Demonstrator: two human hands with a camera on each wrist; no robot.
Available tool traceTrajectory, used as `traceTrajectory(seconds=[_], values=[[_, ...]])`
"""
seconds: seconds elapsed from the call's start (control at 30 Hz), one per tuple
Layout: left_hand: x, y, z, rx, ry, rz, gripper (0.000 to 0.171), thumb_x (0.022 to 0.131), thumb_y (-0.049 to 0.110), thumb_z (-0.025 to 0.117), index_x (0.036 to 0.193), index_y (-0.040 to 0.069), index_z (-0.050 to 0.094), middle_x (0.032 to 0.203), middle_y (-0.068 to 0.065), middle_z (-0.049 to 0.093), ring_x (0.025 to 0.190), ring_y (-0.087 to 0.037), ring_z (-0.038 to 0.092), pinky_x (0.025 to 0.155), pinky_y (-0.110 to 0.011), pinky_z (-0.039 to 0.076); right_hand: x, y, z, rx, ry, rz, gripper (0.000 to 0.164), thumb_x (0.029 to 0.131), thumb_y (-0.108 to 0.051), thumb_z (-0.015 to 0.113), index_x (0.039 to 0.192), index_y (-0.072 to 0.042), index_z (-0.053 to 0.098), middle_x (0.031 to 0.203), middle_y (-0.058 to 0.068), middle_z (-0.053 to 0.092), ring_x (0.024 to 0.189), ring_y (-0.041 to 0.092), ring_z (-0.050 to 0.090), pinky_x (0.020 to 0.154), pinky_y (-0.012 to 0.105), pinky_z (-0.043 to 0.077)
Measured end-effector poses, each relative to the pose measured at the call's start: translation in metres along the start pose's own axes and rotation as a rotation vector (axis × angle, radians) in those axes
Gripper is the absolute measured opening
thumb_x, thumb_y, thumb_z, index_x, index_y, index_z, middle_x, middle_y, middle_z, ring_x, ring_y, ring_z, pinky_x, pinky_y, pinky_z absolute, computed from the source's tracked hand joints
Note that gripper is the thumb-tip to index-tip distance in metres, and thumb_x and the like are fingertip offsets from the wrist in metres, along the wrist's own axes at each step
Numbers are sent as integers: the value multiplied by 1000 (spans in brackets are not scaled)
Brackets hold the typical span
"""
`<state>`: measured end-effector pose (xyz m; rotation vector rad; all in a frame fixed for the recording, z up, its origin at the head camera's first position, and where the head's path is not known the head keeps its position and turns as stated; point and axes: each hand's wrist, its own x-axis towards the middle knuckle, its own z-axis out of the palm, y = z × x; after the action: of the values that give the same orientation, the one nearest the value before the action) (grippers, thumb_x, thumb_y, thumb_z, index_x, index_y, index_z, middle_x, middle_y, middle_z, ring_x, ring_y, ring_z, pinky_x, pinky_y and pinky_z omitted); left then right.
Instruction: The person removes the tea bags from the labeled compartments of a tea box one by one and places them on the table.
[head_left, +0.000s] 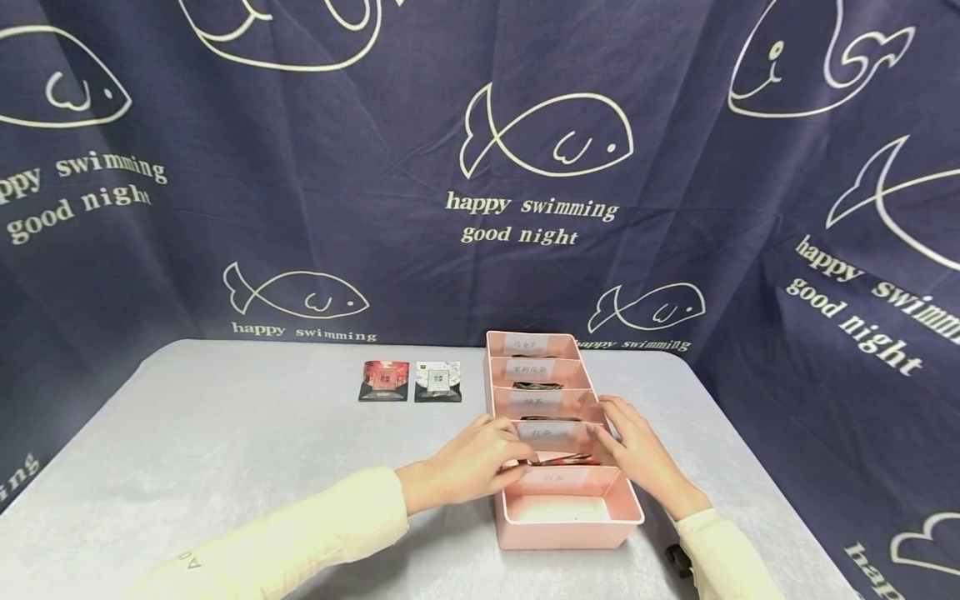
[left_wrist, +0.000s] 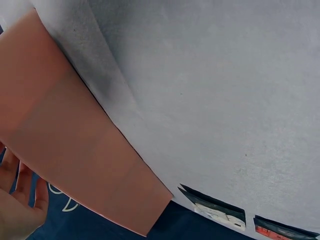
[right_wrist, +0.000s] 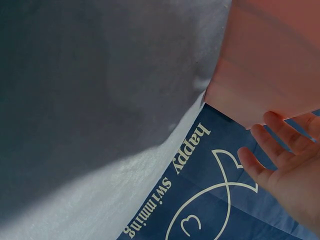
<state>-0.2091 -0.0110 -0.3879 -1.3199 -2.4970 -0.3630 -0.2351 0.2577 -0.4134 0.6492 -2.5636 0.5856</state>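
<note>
A long pink divided box (head_left: 570,533) stands on the table, with Chinese paper labels on its compartment walls. My left hand (head_left: 468,462) reaches over its left rim, thumb and fingertips at the left end of red-and-black sachets (head_left: 567,460) in the second compartment from the front. Whether it pinches one is hidden. On the right rim rests my right hand (head_left: 641,446), fingers loosely extended, thumb tip inside the same compartment. The right wrist view shows its spread fingers (right_wrist: 285,135) against the pink wall. Dark sachets (head_left: 536,386) stand in compartments farther back. The front compartment holds nothing visible.
Left of the box, a red-and-black sachet (head_left: 385,382) and a white-and-black sachet (head_left: 438,382) lie flat side by side on the grey table (head_left: 247,433). A dark blue curtain (head_left: 360,167) with fish drawings hangs behind. A small black object (head_left: 678,560) is beside the right sleeve.
</note>
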Motion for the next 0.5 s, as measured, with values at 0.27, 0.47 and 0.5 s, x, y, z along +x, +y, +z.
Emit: traceTrajectory(seconds=[0.27,0.47,0.5], values=[[-1,-1,-1,32,40,22,16,86,26,59,99,25,69,89,16,67,89,-4,54,79,-22,37,0,0,0,-3,-3,6,31,85,-12,58,111,5,55,115,21,55,109,37,50,91,53,37],[0,-1,0,56,88,20,12,86,25,59,94,23,68,86,15,66,87,-5,54,76,-23,37,0,1,0,-7,-10,17,32,85,-13,58,112,5,55,115,21,55,109,37,50,92,53,37],[0,-1,1,60,101,18,11,86,25,59,92,23,67,85,14,66,87,-5,55,76,-24,37,0,0,0,-6,-9,16,32,86,-13,58,112,5,55,115,21,55,110,37,50,92,53,37]])
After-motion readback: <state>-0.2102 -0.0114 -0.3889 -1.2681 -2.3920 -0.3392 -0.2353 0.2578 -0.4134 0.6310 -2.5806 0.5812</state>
